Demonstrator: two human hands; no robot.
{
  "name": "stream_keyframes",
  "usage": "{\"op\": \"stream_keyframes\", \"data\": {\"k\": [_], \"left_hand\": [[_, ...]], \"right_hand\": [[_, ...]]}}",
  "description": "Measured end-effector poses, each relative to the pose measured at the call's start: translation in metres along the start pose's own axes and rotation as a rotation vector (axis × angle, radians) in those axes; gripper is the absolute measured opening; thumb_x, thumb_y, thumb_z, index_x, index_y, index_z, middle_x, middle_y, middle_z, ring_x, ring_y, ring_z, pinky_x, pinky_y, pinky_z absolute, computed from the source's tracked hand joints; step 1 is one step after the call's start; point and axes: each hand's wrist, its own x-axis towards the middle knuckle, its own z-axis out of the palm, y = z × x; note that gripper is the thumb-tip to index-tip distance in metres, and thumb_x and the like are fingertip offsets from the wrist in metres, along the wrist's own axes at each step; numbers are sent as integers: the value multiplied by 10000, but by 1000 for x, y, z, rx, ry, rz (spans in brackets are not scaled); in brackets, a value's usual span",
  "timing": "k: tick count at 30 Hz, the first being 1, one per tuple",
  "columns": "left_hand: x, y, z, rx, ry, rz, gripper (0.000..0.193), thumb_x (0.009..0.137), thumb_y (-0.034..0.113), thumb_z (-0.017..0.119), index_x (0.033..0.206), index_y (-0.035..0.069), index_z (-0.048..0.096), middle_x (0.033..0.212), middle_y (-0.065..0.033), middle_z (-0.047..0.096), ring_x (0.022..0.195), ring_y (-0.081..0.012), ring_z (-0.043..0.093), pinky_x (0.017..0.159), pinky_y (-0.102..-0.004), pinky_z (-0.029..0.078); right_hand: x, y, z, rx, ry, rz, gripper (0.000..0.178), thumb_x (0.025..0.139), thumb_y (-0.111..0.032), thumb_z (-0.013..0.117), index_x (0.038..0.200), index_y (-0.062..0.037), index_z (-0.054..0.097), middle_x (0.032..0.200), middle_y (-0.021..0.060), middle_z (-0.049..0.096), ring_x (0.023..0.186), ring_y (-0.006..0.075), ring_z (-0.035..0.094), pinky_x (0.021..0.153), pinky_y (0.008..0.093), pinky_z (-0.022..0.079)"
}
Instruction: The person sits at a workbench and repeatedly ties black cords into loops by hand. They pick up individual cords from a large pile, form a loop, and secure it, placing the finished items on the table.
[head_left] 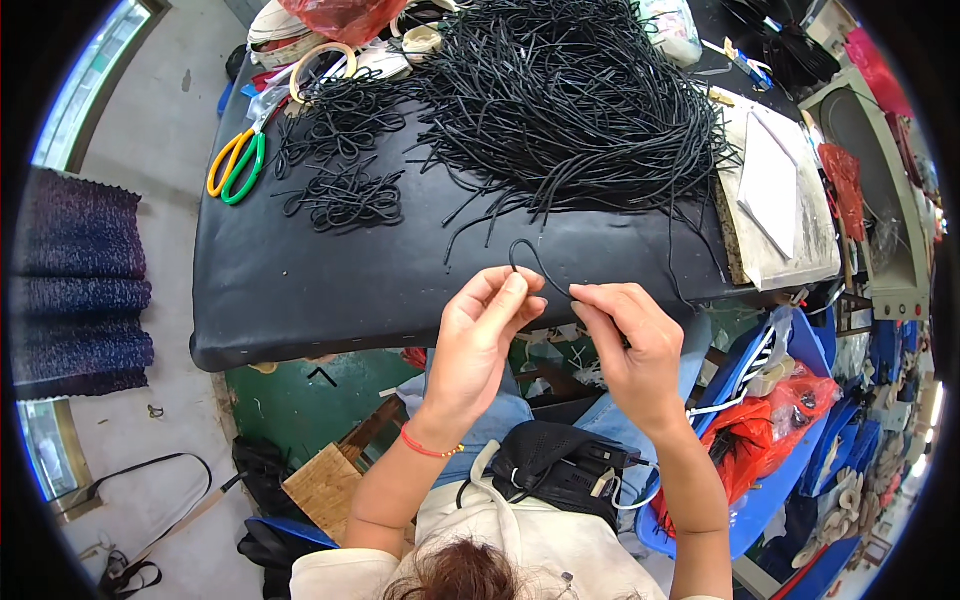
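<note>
A thin black cord (531, 246) arches up between my two hands, over the near edge of the table. My left hand (487, 318) pinches one part of it between thumb and fingers. The fingertips of my right hand (622, 325) pinch the other side, a little to the right. Beyond the hands lies a large heap of loose black cords (570, 110). Left of it are smaller piles of looped black cords, one nearer (343, 197) and one farther (345, 115).
The black-covered table (290, 270) has scissors (240, 165) with yellow and green handles at its left. A tape roll (322, 70) lies behind them. At the right sits a board (785, 200) with a white pad. A blue bin (745, 520) holding red bags stands beside my right arm.
</note>
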Motion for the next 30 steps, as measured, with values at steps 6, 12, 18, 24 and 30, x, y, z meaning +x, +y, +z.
{"op": "stream_keyframes", "data": {"k": [6, 12, 18, 24, 30], "left_hand": [[-1, -4, 4, 243, -52, 12, 177, 884, 116, 560, 1008, -1, 607, 899, -47, 624, 801, -108, 590, 772, -267, 502], [1, 3, 3, -111, -91, 0, 111, 892, 95, 531, 930, 13, 595, 912, -41, 606, 834, -99, 570, 840, -303, 482], [0, 5, -1, 138, -129, -149, 160, 880, 121, 558, 965, 2, 623, 873, -62, 630, 783, -112, 603, 733, -274, 532], [-1, 12, -1, 201, -178, -195, 167, 874, 123, 568, 955, -10, 629, 818, -87, 647, 730, -140, 631, 677, -268, 549], [-4, 11, -4, 318, -193, -174, 159, 856, 114, 598, 943, -14, 633, 820, -99, 651, 716, -131, 624, 658, -252, 534]], "right_hand": [[-2, -2, 10, -54, -5, -61, 185, 734, 52, 629, 914, 17, 601, 804, 118, 607, 678, 240, 610, 577, 298, 493], [-4, 5, 3, -51, -9, -67, 200, 723, 22, 657, 916, 8, 604, 763, 105, 611, 654, 233, 610, 570, 294, 492], [3, 0, 0, -139, -30, -238, 256, 682, 39, 639, 934, 3, 615, 775, 82, 562, 677, 224, 572, 576, 310, 478], [1, 2, -3, -133, -92, -273, 264, 680, 44, 621, 943, 21, 603, 754, 79, 549, 653, 223, 555, 574, 309, 475], [-2, -2, -1, -132, -114, -236, 228, 694, 47, 625, 919, 19, 602, 765, 93, 564, 669, 234, 569, 585, 319, 483]]}}
